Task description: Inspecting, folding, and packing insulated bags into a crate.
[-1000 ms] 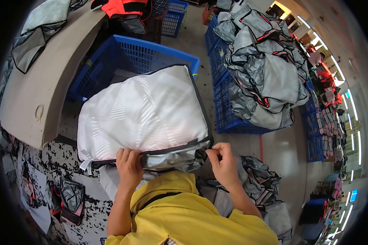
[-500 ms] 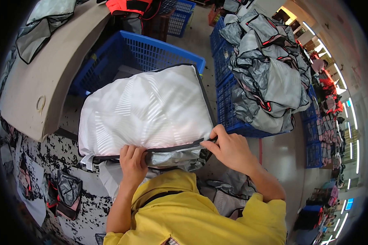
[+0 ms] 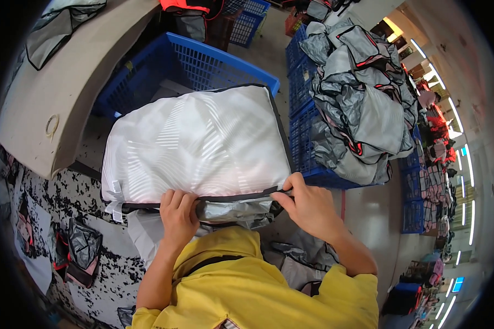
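Note:
A white bag-like fabric piece with a faint striped pattern and black edge binding lies puffed up before me, partly over a blue crate. Shiny silver lining shows under its near edge. My left hand is closed with its fingers folded over the near binding, left of the middle. At the near right corner my right hand pinches the same binding between thumb and fingers. A small white label hangs from the near left corner. What lies beneath the piece is mostly hidden.
Beyond the piece is the blue crate. Stacked blue crates on the right carry a heap of silver and grey bag pieces. A pale curved table stands at left. Black scraps litter the floor.
My view has shifted slightly, so the surroundings sit a little differently. Both hands keep their grip on the binding, and the near left corner and label look slightly turned.

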A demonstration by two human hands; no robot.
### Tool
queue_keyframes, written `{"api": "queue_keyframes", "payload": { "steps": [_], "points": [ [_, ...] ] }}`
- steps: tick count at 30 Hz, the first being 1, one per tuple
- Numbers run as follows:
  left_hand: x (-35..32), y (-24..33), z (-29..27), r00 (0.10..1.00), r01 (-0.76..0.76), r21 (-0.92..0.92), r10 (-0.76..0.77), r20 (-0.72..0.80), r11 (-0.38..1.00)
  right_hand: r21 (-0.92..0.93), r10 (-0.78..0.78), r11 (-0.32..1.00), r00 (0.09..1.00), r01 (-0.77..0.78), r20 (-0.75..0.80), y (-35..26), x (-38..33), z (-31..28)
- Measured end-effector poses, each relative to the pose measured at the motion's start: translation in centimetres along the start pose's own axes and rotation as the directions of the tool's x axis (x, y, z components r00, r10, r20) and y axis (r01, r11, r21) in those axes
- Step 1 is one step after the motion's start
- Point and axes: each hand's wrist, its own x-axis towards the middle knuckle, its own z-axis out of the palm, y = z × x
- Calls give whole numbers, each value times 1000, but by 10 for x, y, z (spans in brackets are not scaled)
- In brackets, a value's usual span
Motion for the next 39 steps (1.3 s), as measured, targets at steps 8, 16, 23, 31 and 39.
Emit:
{"api": "queue_keyframes", "payload": {
  "steps": [8,16,23,31,39],
  "points": [
    [-1,0,1,1000,12,-9,-13,-22,1000,-15,33,999,999,-33,-37,8,-4,-8],
    [0,-1,0,1000,7,-35,-8,-15,999,79,42,996,999,-41,-7,12,-6,-12],
    [4,1,2,999,6,-12,-6,-39,1000,-9,44,999,999,-44,-9,7,4,-10],
    [12,-4,-2,998,46,-37,-47,-43,998,107,-328,931,928,349,-178,27,0,-16],
    [14,-2,-4,997,43,-59,-46,-55,997,-475,-760,624,623,620,-185,53,14,-9]
  ]
}}
